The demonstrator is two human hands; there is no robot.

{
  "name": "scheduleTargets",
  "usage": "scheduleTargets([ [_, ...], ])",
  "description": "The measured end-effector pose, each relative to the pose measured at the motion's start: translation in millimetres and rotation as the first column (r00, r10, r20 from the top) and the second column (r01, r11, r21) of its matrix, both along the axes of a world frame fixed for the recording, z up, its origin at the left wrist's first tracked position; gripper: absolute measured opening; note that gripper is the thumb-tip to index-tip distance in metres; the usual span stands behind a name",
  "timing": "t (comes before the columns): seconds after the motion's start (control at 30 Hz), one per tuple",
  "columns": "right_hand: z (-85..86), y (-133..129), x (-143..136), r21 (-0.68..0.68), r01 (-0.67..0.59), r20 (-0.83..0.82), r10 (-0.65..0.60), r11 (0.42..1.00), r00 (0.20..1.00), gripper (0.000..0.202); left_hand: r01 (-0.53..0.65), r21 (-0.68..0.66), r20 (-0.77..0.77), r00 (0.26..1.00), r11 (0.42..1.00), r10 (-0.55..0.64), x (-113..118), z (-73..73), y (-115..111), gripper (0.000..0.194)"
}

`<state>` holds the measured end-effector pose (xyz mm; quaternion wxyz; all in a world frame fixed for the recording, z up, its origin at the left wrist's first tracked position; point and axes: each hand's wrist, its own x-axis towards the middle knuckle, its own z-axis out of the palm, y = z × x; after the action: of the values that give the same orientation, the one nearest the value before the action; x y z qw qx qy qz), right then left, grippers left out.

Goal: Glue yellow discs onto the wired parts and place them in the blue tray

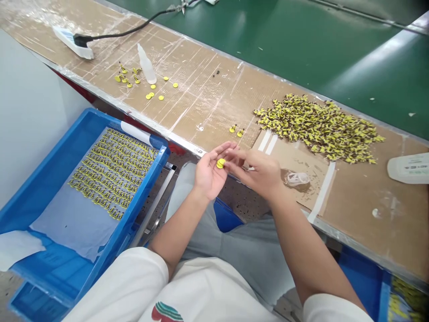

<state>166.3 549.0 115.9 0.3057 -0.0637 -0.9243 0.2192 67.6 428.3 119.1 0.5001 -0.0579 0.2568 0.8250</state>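
Palm up over my lap, at the table edge, my left hand [212, 175] holds a few small round yellow discs [220, 163]. From the right, my right hand [259, 172] reaches over that palm with its fingers bent inward. Its thumb and fingertips come to the edge of the discs; whether they pinch something is not clear. Just beyond my hands, two small yellow-and-dark figures on round yellow bases [236, 130] stand on the cardboard. A large heap of yellow-and-brown figure pieces [318, 127] lies to the right. Near my right wrist is a small clear dish [297, 179] on a wet patch.
A blue tray [83, 117] at left holds rows of finished-looking figures [114, 170] on a pale sheet. On the cardboard-covered table stand a white dropper bottle [146, 65], loose yellow discs [161, 97], several figures [129, 80] and a power strip [72, 42]. A white bottle [409, 168] lies at right.
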Motion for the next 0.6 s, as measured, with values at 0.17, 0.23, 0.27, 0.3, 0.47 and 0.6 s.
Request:
scheduleTargets([
  [0.17,-3.1,-4.2,14.7,-0.051,-0.092,0.046,0.094,0.994,0.995,0.022,0.070,0.010,0.027,0.997,0.997,-0.071,7.4,2.9,0.1,0.033],
  [0.23,-3.7,-3.3,18.0,-0.055,-0.077,0.013,0.078,0.996,0.997,0.018,0.090,-0.002,0.033,0.995,0.996,-0.090,11.1,3.7,0.2,0.033],
  [0.27,-3.5,-3.5,19.6,-0.065,-0.067,0.011,0.068,0.996,0.998,0.018,0.095,-0.008,0.027,0.995,0.995,-0.095,12.8,3.9,0.2,0.032],
  [0.3,-3.1,-4.4,21.1,-0.083,-0.054,0.017,0.055,0.995,0.998,0.019,0.100,-0.012,0.017,0.995,0.995,-0.100,14.3,4.1,0.3,0.032],
  [0.47,-3.3,-13.8,26.9,-0.412,0.102,0.071,-0.080,0.905,0.994,0.015,0.134,0.007,-0.018,0.991,0.991,-0.134,18.3,4.5,-0.5,0.031],
  [0.6,-6.1,-19.6,28.8,-0.686,0.152,0.068,-0.144,0.711,0.987,0.018,0.164,0.013,-0.021,0.986,0.986,-0.164,19.6,4.7,-0.8,0.032],
])
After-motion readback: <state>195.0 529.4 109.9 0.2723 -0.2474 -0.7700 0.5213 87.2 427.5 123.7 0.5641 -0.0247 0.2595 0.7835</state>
